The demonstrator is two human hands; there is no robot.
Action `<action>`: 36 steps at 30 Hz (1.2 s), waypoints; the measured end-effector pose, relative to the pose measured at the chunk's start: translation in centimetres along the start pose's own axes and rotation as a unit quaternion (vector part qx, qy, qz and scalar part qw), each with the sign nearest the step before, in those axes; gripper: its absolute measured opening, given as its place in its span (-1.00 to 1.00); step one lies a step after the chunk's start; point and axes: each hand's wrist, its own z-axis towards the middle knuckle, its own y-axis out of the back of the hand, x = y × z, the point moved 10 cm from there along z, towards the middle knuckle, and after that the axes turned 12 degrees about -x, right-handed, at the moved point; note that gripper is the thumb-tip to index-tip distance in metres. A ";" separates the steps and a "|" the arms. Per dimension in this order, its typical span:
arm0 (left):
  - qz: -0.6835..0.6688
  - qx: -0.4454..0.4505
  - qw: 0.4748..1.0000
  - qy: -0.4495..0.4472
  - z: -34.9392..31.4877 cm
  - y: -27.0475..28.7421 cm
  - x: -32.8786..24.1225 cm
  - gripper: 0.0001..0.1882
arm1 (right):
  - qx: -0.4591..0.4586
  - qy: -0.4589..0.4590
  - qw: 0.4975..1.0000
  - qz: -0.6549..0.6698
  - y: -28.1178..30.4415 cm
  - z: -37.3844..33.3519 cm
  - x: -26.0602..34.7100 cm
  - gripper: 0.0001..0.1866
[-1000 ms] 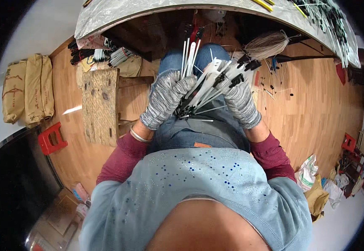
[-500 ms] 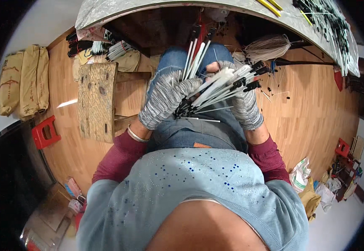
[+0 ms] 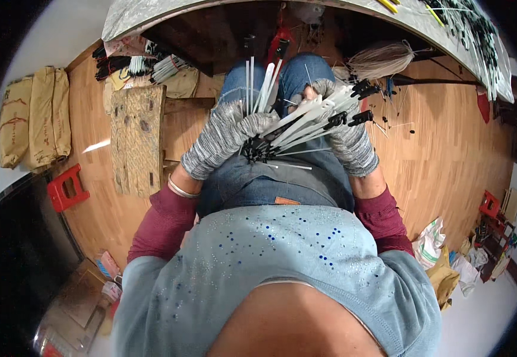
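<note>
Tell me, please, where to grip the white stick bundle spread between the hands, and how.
Probably grip the stick bundle around its white middle, from above: this stretch lies exposed between left hand and right hand, while black pieces crowd both ends.

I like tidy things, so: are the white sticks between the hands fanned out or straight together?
Fanned out: the white sticks crowd together near the left hand, but their black tips spread apart by the right hand.

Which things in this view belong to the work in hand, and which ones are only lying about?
In the work: left hand, right hand, black-tipped white sticks.
Apparently just lying about: wooden bench, red stool, brown packages, white bag.
</note>
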 end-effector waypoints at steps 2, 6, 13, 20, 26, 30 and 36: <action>0.002 0.019 1.000 0.014 -0.3 -0.3 0.2 -0.79 | 0.033 -0.082 0.980 0.180 -1.2 -0.2 -1.3 -0.80; 0.013 0.014 1.000 0.003 -1.0 -1.2 0.4 -0.78 | -0.004 -0.087 0.969 0.232 -1.0 -0.3 -2.2 -0.81; -0.167 -0.143 0.974 0.053 -0.3 2.2 2.3 -0.81 | -0.013 -0.086 0.986 0.140 0.1 0.0 -3.7 -0.80; -0.140 -0.130 0.979 0.071 -0.6 1.8 2.4 -0.81 | -0.066 0.015 0.993 -0.092 -0.1 0.1 -3.3 -0.82; -0.105 -0.104 0.988 0.042 -0.8 1.1 1.3 -0.80 | -0.069 0.026 0.994 -0.082 -0.6 -0.2 -2.2 -0.82; -0.106 -0.109 0.988 0.037 -0.9 1.2 1.2 -0.82 | -0.065 0.020 0.997 -0.027 -1.1 0.1 -1.8 -0.83; -0.062 -0.144 0.987 0.032 -1.4 1.5 1.1 -0.88 | -0.072 0.000 0.995 -0.063 -1.4 -0.3 -1.2 -0.84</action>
